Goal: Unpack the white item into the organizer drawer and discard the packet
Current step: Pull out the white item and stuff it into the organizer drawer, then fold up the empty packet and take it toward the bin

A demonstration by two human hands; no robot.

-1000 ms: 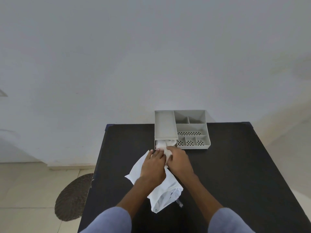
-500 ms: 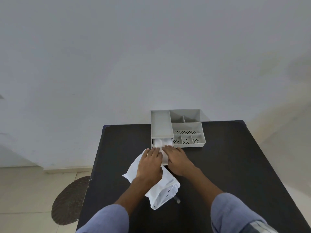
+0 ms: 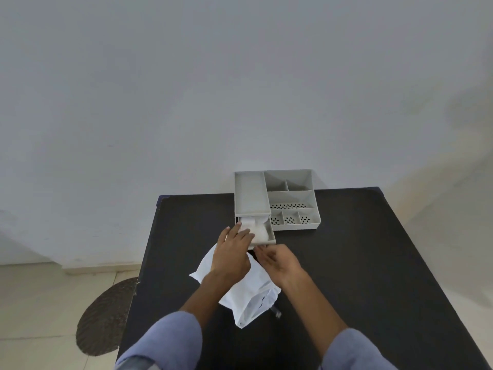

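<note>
two hands over the black table (image 3: 360,263), both mine. left hand (image 3: 232,252) lies palm down, fingers stretched fwd, fingertips (image 3: 244,231) reaching into the pulled-out drawer (image 3: 270,236) and touching the white item (image 3: 257,228). not a closed grip as far as i can see; fingers look flat and spread, pressing on it. white item sits inside the drawer, just ahead of my left fingertips, filling most of the visible compartment; partly tucked under the organizer's top tray.

right hand (image 3: 277,261) just right of the left, close beside it, near the drawer's front edge. fingers loosely curled, blurred; can't tell if it holds anything, nothing seen pinched.

packet (image 3: 249,297) white, crumpled, lying flat on table under and behind my left palm, running back toward my body btwn the two forearms. my left wrist rests over it. some dark print on its near end, too small to read. small grey bit (image 3: 276,312) on table just beside the packet's near-right corner, can't id.

organizer (image 3: 289,198) grey, several compartments, ahead and to the right of both hands, at the table's far edge against the wall (image 3: 240,89). perforated floors in its right-side sections.

blue sleeves (image 3: 170,340) on both arms. brown round mat (image 3: 104,319) on floor, well left of my left arm.
</note>
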